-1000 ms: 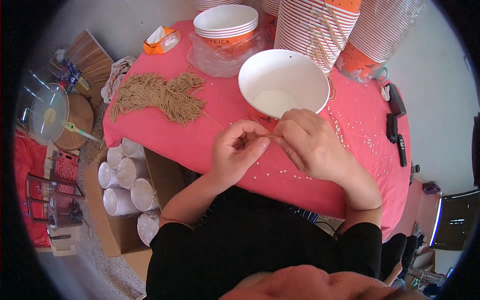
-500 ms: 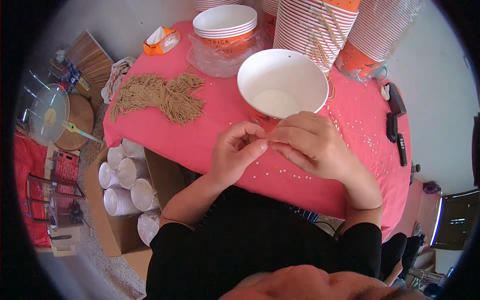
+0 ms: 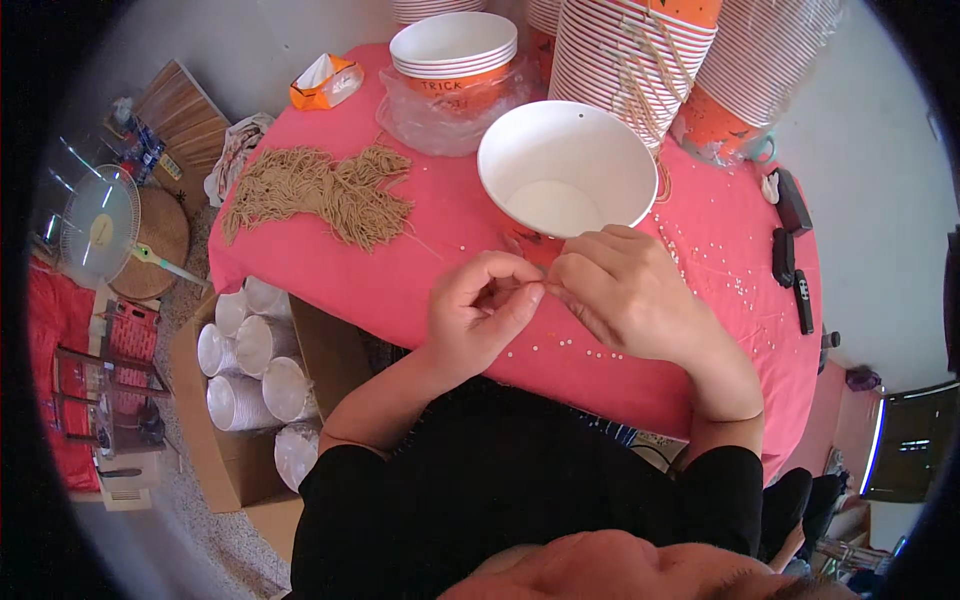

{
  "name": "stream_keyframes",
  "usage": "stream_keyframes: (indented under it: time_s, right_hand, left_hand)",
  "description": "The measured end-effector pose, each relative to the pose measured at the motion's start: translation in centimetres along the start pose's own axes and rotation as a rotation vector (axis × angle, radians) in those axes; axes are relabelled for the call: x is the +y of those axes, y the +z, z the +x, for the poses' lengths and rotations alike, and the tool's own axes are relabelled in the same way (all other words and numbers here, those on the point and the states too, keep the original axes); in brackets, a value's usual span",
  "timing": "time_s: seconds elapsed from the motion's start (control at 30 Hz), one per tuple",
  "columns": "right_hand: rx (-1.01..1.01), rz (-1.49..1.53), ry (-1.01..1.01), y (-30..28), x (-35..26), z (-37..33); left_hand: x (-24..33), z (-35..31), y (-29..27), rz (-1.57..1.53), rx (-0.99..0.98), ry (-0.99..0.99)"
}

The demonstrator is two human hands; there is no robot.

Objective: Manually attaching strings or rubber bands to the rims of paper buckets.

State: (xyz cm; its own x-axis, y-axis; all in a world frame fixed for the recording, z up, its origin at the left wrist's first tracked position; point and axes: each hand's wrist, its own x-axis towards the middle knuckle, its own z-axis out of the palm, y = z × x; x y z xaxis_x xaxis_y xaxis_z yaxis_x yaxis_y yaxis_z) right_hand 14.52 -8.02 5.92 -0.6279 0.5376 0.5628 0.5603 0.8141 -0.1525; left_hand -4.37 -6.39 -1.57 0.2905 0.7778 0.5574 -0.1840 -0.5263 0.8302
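A paper bucket (image 3: 570, 165), white inside and orange outside, stands tilted toward me on the pink-covered table. Just in front of its near wall my two hands meet fingertip to fingertip. My left hand (image 3: 482, 305) pinches thumb against forefinger, the other fingers curled in. My right hand (image 3: 630, 290) is closed too, its fingertips bent down and touching the left ones. Whatever lies between the fingertips is too small and covered to make out. A bundle of tan cords (image 3: 315, 195) lies to the left of the bucket.
Stacked buckets (image 3: 630, 75) with cord loops stand behind, beside a plastic-wrapped stack (image 3: 750, 90). Further left are nested buckets (image 3: 453, 50) and an orange tissue pack (image 3: 326, 82). Small white discs (image 3: 700, 262) scatter rightward near black objects (image 3: 783, 255). A cardboard box (image 3: 330, 345) holds wrapped white cups.
My left thumb and forefinger have closed into a tighter pinch. My right hand has turned slightly, its fingers bending further down. The bucket looks almost unmoved.
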Motion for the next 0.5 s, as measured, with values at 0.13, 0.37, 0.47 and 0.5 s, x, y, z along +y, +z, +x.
stream_keyframes:
  time_s: [0.13, 0.37, 0.47, 0.5]
  right_hand:
    - [-0.074, -0.011, 0.01, -0.2, 0.2, -0.3]
    - [-0.116, -0.003, 0.034, -0.3, 0.6, -0.7]
    - [-0.114, -0.009, 0.059, -0.9, 0.7, -0.8]
    - [-0.065, -0.014, 0.078, -1.7, 0.5, -0.5]
  left_hand:
    - [0.4, 0.4, 0.2, 0.192, -0.018, 0.14]
    - [0.0, 0.7, 0.6, 0.29, -0.034, 0.189]
    - [-0.3, 1.1, 0.6, 0.298, -0.008, 0.196]
    - [-0.4, 1.2, 0.5, 0.291, 0.018, 0.195]
